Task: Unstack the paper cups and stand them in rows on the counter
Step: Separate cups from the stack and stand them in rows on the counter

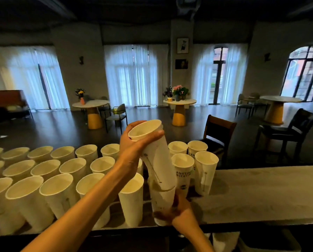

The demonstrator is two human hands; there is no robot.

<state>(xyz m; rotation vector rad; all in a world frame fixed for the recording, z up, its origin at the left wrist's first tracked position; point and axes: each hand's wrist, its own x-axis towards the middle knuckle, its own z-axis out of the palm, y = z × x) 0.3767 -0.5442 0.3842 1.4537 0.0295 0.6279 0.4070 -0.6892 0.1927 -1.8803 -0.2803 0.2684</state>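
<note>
Your left hand (134,151) grips the upper cup (157,160); your right hand (181,210) grips the lower cup (161,204); rows of cups (61,171) stand on the worktop (261,193).

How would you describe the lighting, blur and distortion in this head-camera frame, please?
Head view: backlit by bright windows, leaving the room dim; wide-angle bending at the edges; motion blur on the right hand and lower cup, while the standing cups stay fairly sharp.

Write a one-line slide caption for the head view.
Left hand pulls the upper cup from the lower cup held by the right hand, beside rows of standing cups on the counter.
</note>
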